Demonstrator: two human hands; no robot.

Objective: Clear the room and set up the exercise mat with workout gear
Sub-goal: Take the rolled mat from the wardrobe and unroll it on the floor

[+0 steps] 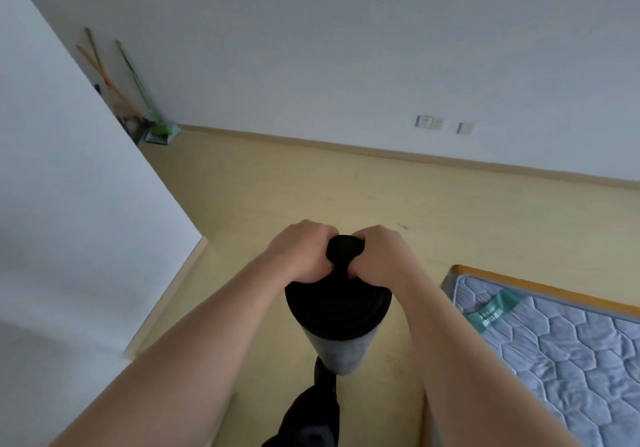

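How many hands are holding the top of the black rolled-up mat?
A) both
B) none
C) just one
A: the left hand and the right hand each grip the top end of the rolled mat, one on each side.

- The bare left forearm (194,335) rises from the lower left corner of the frame and the bare right forearm (450,342) from the lower right, meeting just below the centre.
- The left hand (301,252), centre-left, shows its back to the camera, fingers curled under and gripping the black top end of a rolled mat (337,311).
- The right hand (381,256), just beside it at centre-right, mirrors that grip on the same black end.
- Both wrists run straight in line with the forearms.
- A dark-clad leg (311,412) shows at bottom centre, between the arms.
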